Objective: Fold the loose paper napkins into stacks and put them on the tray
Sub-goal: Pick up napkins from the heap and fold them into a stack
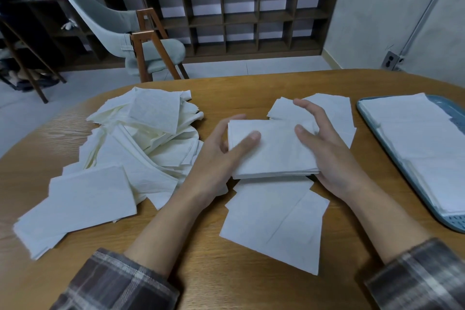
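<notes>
- Bench [226, 272]: the wooden top fills the lower frame. A bare strip at centre right gives a probable open path to the tray.
- Loose napkins [141, 138]: a heap left of centre. Probably soft, light and quick to slide or shed sheets.
- Tray [453, 221]: at the right edge of the frame, with a low rim to clear. It already carries folded napkins [415, 138].
- Stack [271, 151]: at centre, over flat sheets [271, 221]. Likely limp, with layers that slip, so it is best gripped at both ends.
- Left hand [216, 158] and right hand [334, 153]: each grasps one end of the stack, thumb on top.
</notes>
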